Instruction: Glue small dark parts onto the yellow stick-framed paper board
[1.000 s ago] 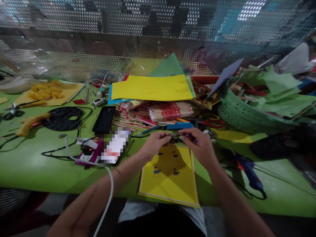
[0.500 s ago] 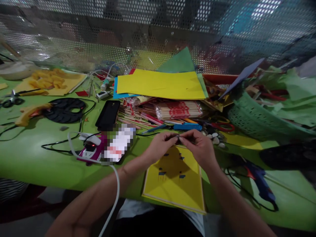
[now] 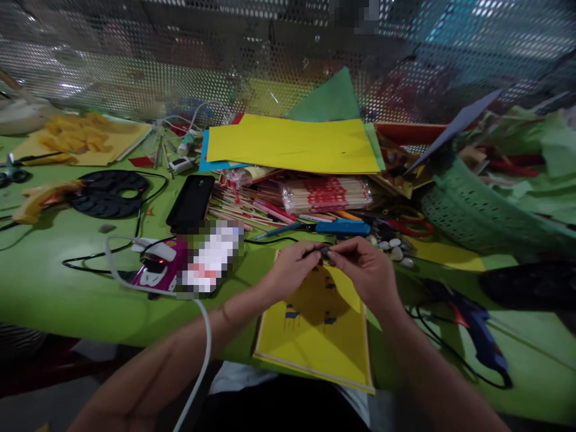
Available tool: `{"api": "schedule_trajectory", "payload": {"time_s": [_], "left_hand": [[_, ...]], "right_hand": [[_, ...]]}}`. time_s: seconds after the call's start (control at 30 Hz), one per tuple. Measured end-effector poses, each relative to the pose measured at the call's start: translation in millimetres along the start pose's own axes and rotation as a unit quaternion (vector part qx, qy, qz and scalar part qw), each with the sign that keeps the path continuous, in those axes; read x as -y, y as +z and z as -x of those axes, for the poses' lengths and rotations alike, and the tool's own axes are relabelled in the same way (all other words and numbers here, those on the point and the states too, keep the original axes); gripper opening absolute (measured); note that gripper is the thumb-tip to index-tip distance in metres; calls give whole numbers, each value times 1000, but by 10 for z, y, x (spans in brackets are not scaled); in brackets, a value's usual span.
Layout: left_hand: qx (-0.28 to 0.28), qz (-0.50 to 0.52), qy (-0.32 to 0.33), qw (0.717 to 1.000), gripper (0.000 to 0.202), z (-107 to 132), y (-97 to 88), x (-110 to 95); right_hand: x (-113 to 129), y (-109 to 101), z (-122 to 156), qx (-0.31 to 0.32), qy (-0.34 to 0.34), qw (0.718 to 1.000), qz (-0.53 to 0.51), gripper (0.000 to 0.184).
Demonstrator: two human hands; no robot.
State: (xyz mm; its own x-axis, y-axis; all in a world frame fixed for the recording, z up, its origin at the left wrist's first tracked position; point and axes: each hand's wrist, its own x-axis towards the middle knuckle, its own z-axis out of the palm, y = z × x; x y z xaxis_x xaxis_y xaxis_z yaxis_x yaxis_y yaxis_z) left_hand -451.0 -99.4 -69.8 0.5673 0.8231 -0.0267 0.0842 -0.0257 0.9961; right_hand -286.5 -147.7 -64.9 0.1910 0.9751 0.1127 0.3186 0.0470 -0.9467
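My left hand (image 3: 294,267) and my right hand (image 3: 364,267) meet over the far edge of a yellow board (image 3: 310,354) with a pale rim. Each hand pinches with thumb and forefinger at a small dark stone-like piece (image 3: 324,252); the fingers partly hide it, and whether there is one piece or two I cannot tell. On the board lie small dark pieces (image 3: 330,320) with thin lines drawn below them, like little figures. Light and dark pebbles (image 3: 396,253) are heaped just beyond my right hand.
A blue glue gun (image 3: 483,339) with its cord lies to the right, a green basket (image 3: 477,210) behind it. On the left are a purple power strip (image 3: 177,255), a lit phone (image 3: 213,258), a black phone (image 3: 191,201) and a yellow glue gun (image 3: 40,201). Sticks and yellow paper (image 3: 292,144) fill the back.
The view has shifted slightly, so things on the left sit further left. Both hands remain together at the board's far edge, with the fingers turned a little around the dark piece.
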Motion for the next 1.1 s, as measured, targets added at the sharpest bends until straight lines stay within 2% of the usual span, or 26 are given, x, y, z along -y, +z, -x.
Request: {"api": "schedule_trajectory", "payload": {"time_s": [0.1, 0.27, 0.33, 0.43, 0.53, 0.63, 0.8, 0.93, 1.1], "left_hand": [[22, 102, -1, 994, 28, 3, 4, -7], [-9, 202, -5, 979, 27, -17, 20, 22], [-17, 216, -15, 976, 24, -25, 19, 19], [-22, 227, -20, 973, 22, -32, 10, -4], [-19, 231, -21, 972, 24, -40, 2, -8], [-14, 230, -21, 973, 27, -47, 0, 17], [-30, 164, -14, 986, 28, -27, 20, 48], [-58, 85, 10, 995, 26, 10, 48, 57], [-78, 51, 14, 996, 25, 48, 71, 57]], "right_hand": [[0, -10, -13, -12, 36, 997, -69, 15], [17, -9, -40, -21, 36, 993, -106, 17], [21, -16, -39, -10, 9, 997, -71, 17], [34, -52, -30, 11, -60, 996, 68, 17], [58, -93, -26, 32, -135, 962, 236, 13], [78, -105, -31, 58, -173, 927, 328, 16], [64, -85, -36, 104, -193, 878, 425, 26], [22, -78, -32, 106, -223, 834, 494, 27], [-1, -49, -22, 94, -259, 812, 514, 23]]}}
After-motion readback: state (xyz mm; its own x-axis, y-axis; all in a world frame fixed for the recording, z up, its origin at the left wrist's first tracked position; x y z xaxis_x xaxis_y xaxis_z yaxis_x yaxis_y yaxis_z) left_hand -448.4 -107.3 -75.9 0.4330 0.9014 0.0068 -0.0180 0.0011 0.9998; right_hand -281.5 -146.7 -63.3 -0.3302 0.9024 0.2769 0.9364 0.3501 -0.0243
